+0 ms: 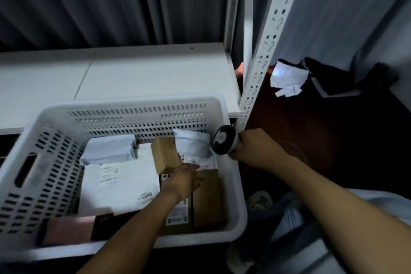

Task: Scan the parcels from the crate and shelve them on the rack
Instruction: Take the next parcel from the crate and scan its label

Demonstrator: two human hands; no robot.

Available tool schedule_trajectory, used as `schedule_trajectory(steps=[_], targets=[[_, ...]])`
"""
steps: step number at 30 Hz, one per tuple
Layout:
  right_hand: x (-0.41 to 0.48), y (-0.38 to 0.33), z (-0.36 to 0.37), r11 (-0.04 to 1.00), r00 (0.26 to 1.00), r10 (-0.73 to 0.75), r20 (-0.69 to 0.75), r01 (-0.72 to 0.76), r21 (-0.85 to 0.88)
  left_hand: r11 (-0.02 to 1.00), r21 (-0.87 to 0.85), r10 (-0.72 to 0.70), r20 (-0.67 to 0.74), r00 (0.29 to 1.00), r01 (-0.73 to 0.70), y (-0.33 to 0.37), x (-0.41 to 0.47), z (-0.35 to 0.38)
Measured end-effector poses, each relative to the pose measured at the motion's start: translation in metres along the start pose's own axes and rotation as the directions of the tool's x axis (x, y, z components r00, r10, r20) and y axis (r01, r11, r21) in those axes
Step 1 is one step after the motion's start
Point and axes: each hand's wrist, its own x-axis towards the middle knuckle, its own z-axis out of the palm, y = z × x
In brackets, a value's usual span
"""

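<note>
Fingers [193, 168] of your left hand [183, 182] reach almost straight, holding nothing, over the parcels [206, 198] in the crate [133, 104], lower centre.
Your right hand [255, 148] curls round the scanner [223, 139], centre right.

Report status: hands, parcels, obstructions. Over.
Left hand open, down in crate over cardboard box. Right hand grips barcode scanner. Parcels in crate, none on rack shelf. Nothing blocking shelf.

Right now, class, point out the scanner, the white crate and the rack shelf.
scanner [223, 139], head view, on its round head.
white crate [133, 102], head view, on its far rim.
rack shelf [133, 73], head view, on its bare top.
</note>
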Motion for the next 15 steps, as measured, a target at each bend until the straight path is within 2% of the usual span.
schedule_trajectory(steps=[7, 10, 15], targets=[[0.015, 0.004, 0.005, 0.999, 0.999, -0.032, -0.024, 0.033, 0.036, 0.999, 0.037, -0.024, 0.157, 0.987, 0.018, 0.0, 0.037, 0.023], [0.02, 0.005, 0.005, 0.998, 0.997, -0.053, -0.054, 0.054, 0.016, 0.999, -0.032, -0.023, 0.206, 0.978, 0.03, -0.001, 0.04, 0.026], [0.024, 0.002, 0.005, 0.998, 0.997, -0.061, -0.051, 0.062, 0.027, 0.989, -0.134, -0.051, 0.093, 0.994, 0.064, -0.001, 0.028, 0.027]])
